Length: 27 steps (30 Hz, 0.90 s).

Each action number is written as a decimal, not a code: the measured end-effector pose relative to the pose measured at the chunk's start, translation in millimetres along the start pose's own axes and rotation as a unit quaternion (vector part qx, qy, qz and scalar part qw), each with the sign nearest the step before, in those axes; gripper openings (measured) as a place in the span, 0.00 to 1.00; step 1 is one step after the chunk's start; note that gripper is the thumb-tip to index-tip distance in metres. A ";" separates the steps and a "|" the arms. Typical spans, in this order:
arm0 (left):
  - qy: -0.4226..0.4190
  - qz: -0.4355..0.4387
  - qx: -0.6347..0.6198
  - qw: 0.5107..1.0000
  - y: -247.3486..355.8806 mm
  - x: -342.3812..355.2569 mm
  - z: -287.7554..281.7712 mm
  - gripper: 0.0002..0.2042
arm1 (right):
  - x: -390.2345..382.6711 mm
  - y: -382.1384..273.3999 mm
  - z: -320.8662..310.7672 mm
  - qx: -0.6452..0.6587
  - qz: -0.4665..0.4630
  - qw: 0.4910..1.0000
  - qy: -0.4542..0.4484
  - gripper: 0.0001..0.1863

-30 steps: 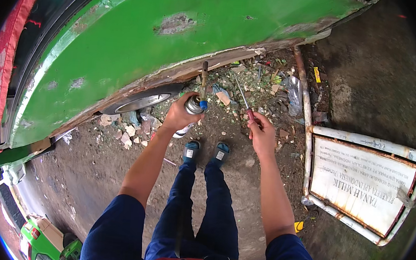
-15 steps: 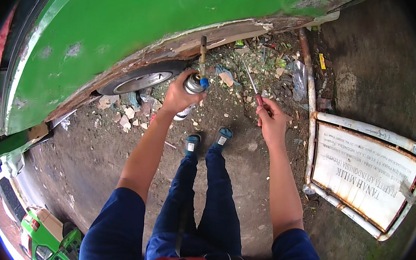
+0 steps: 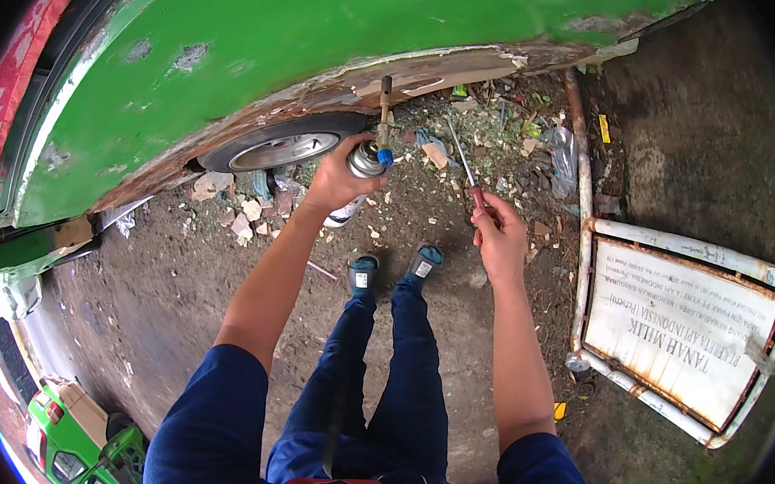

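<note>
My left hand (image 3: 340, 180) is wrapped round a gas canister, with a blow torch head (image 3: 384, 119) fixed on top. The brass burner tube points away from me, and a blue knob (image 3: 385, 157) sits on its side; no flame shows. In my right hand (image 3: 499, 231) is a screwdriver (image 3: 463, 160) with a red handle, its long metal shaft tilted up and to the left. Ahead of both hands is the rusty, peeling lower edge of a green car body (image 3: 267, 32). The screwdriver tip is apart from that edge.
A car wheel (image 3: 281, 150) lies left of my left hand, under the body. Paint chips and litter (image 3: 488, 122) cover the ground ahead. A rusty white pipe frame with a sign board (image 3: 672, 328) stands to the right. Another green vehicle (image 3: 72, 436) is at lower left.
The view has shifted slightly, so the car body sits a little lower and farther right. Both hands keep their holds, and the screwdriver has moved slightly left.
</note>
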State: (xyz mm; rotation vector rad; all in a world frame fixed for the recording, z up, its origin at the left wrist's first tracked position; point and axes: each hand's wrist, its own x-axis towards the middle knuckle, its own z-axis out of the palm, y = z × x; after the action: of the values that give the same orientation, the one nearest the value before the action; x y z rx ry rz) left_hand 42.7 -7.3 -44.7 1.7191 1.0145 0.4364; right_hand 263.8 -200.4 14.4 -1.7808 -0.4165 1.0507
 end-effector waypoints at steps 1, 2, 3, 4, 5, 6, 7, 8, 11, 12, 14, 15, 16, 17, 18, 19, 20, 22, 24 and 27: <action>-0.005 -0.017 -0.009 1.000 0.4 -1.5 -2.7 0.37 | -0.9 -0.5 2.4 0.000 0.001 1.000 0.000 0.15; 0.000 -0.013 -0.003 1.000 1.1 -2.8 -4.8 0.37 | -2.1 -1.6 4.1 -0.002 0.005 1.000 0.000 0.16; 0.006 -0.010 0.002 1.000 1.9 -3.9 -6.7 0.37 | -3.3 -3.4 5.4 -0.003 0.008 1.000 0.000 0.16; 0.010 -0.007 0.008 1.000 2.6 -5.0 -8.1 0.37 | -4.6 -5.3 6.8 -0.005 0.013 1.000 0.001 0.16; 0.010 -0.004 0.007 1.000 3.3 -5.5 -10.2 0.37 | -4.7 -6.5 8.4 -0.007 0.011 1.000 0.003 0.16; 0.010 -0.002 0.006 1.000 3.9 -5.7 -12.4 0.37 | -4.2 -7.7 10.1 -0.009 0.010 1.000 0.004 0.16; 0.010 0.000 0.006 1.000 3.7 -6.0 -15.0 0.38 | -3.5 -8.7 12.3 -0.011 0.008 1.000 0.005 0.16; 0.010 -0.002 0.003 1.000 0.4 -5.8 -16.5 0.38 | -2.9 -9.1 14.3 -0.007 0.003 1.000 0.003 0.16; 0.007 -0.013 -0.006 1.000 -3.1 -5.1 -19.2 0.38 | -1.4 -8.6 17.8 -0.003 -0.007 1.000 -0.001 0.17; 0.004 -0.020 -0.009 1.000 -2.6 -5.1 -19.9 0.38 | -0.9 -8.4 17.9 -0.007 -0.009 1.000 -0.002 0.17; 0.003 -0.025 -0.016 1.000 -2.9 -4.8 -22.0 0.39 | 0.3 -7.9 19.2 -0.009 -0.011 1.000 -0.006 0.17; 0.004 -0.024 -0.021 0.999 -6.0 -4.0 -22.0 0.39 | 0.8 -7.1 19.8 -0.009 -0.009 1.000 -0.007 0.17; 0.004 -0.024 -0.026 0.999 -9.0 -3.7 -22.3 0.39 | 0.7 -7.1 20.9 -0.009 -0.008 1.000 -0.008 0.17; 0.008 -0.018 -0.022 1.000 -12.0 -3.2 -22.4 0.39 | 0.5 -7.4 21.6 -0.010 -0.008 1.000 -0.007 0.17; 0.011 -0.011 -0.017 1.000 -15.0 -2.5 -22.2 0.39 | 0.2 -7.8 22.2 -0.011 -0.009 1.000 -0.006 0.17; 0.015 -0.004 -0.011 1.000 -15.8 -1.3 -23.2 0.39 | -0.3 -10.1 23.0 -0.011 -0.011 1.000 -0.005 0.17; 0.014 -0.003 -0.012 1.000 -16.6 0.1 -24.3 0.39 | -0.8 -12.3 23.7 -0.009 -0.009 1.000 -0.003 0.17; 0.012 0.000 -0.015 1.000 -17.5 2.3 -25.4 0.39 | -1.4 -14.8 24.6 -0.006 -0.004 1.000 0.001 0.17; 0.010 -0.007 -0.012 1.000 -17.3 2.3 -25.2 0.39 | -2.1 -14.2 24.2 -0.007 0.001 1.000 0.000 0.17; 0.006 -0.005 -0.020 1.000 -17.0 4.1 -25.1 0.39 | -2.1 -14.9 23.9 -0.015 0.004 1.000 -0.001 0.17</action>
State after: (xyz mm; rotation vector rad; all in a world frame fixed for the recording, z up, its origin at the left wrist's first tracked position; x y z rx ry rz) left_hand 20.4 12.5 -51.0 1.6768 1.0155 0.4594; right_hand 245.9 -181.2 25.1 -1.8088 -0.4290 1.0565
